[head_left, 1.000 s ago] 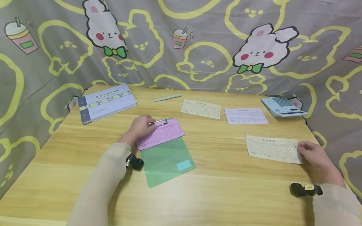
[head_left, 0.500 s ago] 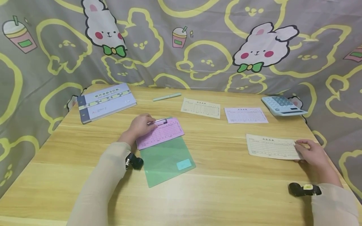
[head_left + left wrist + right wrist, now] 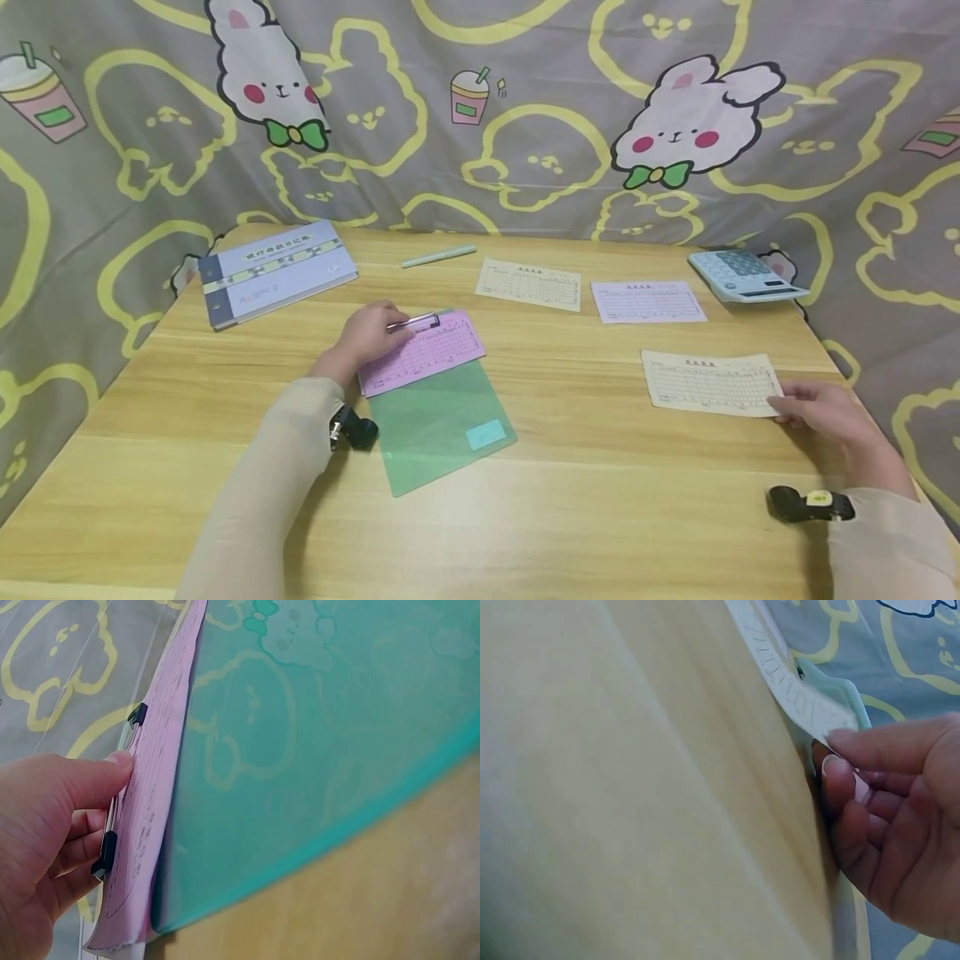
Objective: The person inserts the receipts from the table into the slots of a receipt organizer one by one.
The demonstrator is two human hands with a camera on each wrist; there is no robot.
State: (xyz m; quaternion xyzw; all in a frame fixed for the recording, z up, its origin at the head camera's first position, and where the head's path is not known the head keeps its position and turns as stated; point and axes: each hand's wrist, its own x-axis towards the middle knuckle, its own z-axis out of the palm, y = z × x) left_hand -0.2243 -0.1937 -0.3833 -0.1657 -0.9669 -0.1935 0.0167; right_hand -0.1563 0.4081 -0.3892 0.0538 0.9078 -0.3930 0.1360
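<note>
Shifted slightly leftward, a cream form [image 3: 708, 384] has its lower right corner pinched in the right hand [image 3: 825, 412] over the desk [image 3: 600, 517]; the left hand [image 3: 370, 332] grips the clip [image 3: 422, 322]. A light pinch should prevent creasing. Counted: two cream forms [image 3: 528, 284], one each of lilac form [image 3: 648, 302], pink form [image 3: 442, 354], clipboard [image 3: 435, 425], pen [image 3: 438, 257], ledger [image 3: 281, 275], calculator [image 3: 746, 276].

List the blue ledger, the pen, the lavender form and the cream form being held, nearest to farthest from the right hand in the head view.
From the right hand:
1. Cream form: held in its grip.
2. Lavender form: ahead and left.
3. Green pen: farther left, at the back.
4. Blue ledger: leftmost, toward the back.
</note>
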